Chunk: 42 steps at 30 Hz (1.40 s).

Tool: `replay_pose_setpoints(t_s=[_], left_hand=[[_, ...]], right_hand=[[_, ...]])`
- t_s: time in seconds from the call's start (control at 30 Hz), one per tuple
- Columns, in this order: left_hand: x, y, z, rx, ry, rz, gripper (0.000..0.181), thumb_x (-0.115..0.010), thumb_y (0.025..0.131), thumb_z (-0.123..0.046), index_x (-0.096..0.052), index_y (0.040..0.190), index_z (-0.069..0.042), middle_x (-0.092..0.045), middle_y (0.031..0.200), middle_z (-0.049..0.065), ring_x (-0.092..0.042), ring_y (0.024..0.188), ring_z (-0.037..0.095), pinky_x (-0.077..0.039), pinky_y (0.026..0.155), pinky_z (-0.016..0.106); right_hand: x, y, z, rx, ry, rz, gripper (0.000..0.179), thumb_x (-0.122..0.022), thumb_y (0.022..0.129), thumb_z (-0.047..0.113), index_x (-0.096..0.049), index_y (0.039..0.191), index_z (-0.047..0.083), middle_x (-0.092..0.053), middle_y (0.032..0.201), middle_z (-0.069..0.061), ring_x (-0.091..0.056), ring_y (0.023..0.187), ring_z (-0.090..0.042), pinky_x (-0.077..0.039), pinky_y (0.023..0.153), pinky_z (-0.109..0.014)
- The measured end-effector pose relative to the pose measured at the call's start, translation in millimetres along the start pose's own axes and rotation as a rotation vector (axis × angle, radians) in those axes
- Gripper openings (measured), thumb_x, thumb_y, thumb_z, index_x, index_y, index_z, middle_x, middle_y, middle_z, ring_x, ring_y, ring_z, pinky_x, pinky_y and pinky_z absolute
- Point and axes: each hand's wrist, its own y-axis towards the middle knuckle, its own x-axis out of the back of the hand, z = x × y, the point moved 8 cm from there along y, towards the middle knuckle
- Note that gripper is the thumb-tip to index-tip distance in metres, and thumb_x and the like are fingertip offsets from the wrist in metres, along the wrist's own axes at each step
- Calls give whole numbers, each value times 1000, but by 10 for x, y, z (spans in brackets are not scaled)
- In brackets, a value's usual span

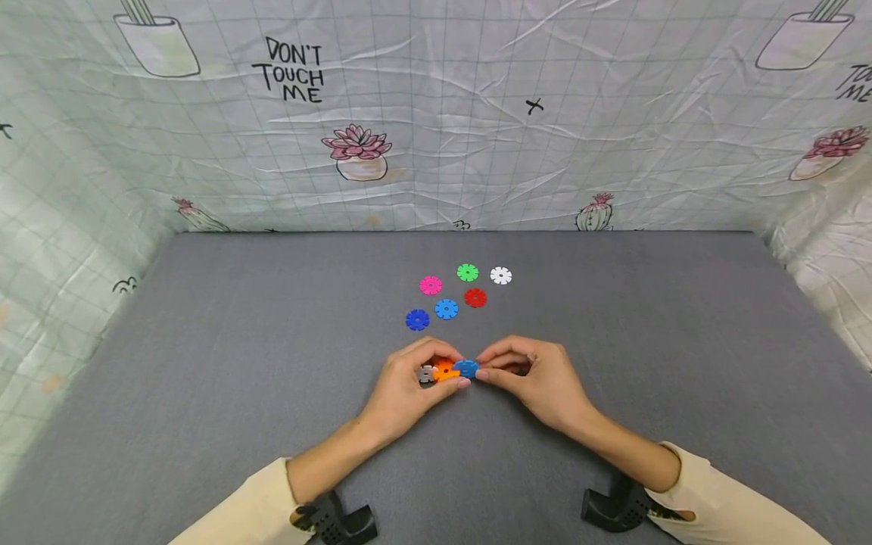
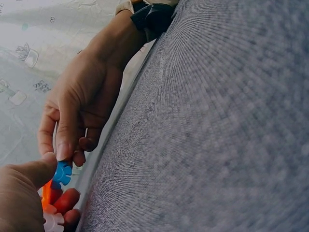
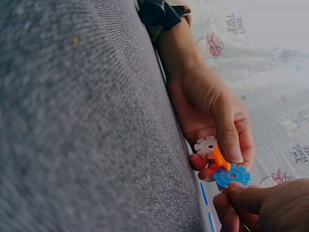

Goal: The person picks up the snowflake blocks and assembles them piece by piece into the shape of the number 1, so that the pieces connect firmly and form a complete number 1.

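Three notched plastic discs are joined in a short row between the two hands: a whitish disc (image 3: 206,146), an orange disc (image 1: 444,370) and a blue disc (image 3: 232,176). My left hand (image 1: 403,382) holds the row near the orange disc, thumb in front and fingers behind, with the whitish disc towards its palm. At the other end, my right hand (image 1: 545,378) pinches the edge of the blue disc between thumb and fingertips. Seen from the right wrist, the orange disc stands at an angle to the blue one, and the left thumb covers part of it.
Beyond the hands, loose notched discs lie flat on the grey table (image 1: 272,341): dark blue (image 1: 418,319), light blue (image 1: 446,309), red (image 1: 475,297), pink (image 1: 431,285), green (image 1: 467,272) and white (image 1: 500,275). A printed cloth (image 1: 436,98) hangs behind and along the sides.
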Motion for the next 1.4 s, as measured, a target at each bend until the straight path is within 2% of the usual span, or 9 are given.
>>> replay_pose_setpoints(t_s=[0.1,0.2,0.33,0.57,0.8,1.07,1.4], left_hand=[[3,7,-46,11,-21,-4,16,-78,79,-3,-68,91,-6,-66,88,3,-60,78,19,-49,70,28],[25,22,-179,19,-51,-1,9,-73,81,4,-66,87,0,-64,81,8,-60,71,23,-50,66,29],[61,35,-321,30,-63,-1,8,-69,83,8,-65,85,1,-62,79,10,-59,68,21,-50,64,28],[86,33,-337,30,-50,-30,8,-69,83,7,-66,87,1,-66,82,10,-57,70,18,-48,64,25],[102,37,-346,27,-59,-47,11,-69,83,7,-68,92,2,-69,86,11,-63,75,24,-50,68,28],[103,28,-359,-39,-67,-57,12,-70,81,10,-70,90,1,-70,85,11,-63,74,24,-50,66,28],[97,22,-331,-29,-68,-44,14,-70,81,10,-71,92,3,-70,85,12,-62,72,23,-50,62,26]], right_hand=[[-11,1,-2,2,8,6,14,-79,79,17,-72,91,20,-70,78,14,-67,67,-10,-51,57,-26],[-20,5,-6,0,20,16,14,-79,79,17,-72,92,17,-70,79,14,-67,69,-11,-51,58,-25],[-14,17,6,6,27,25,16,-79,80,15,-72,94,13,-71,80,13,-67,70,-11,-52,61,-26],[77,79,54,-6,12,42,18,-76,82,13,-70,99,8,-71,86,5,-68,78,-11,-54,67,-28],[222,259,40,-4,-47,10,20,-77,81,8,-70,100,7,-72,87,3,-68,79,-10,-54,67,-27],[259,540,-37,-6,-209,-41,25,-79,79,12,-70,103,11,-70,86,4,-66,77,-11,-49,63,-29],[248,770,-159,-14,-311,-99,25,-81,78,15,-73,101,13,-64,76,1,-57,71,-13,-41,60,-31]])
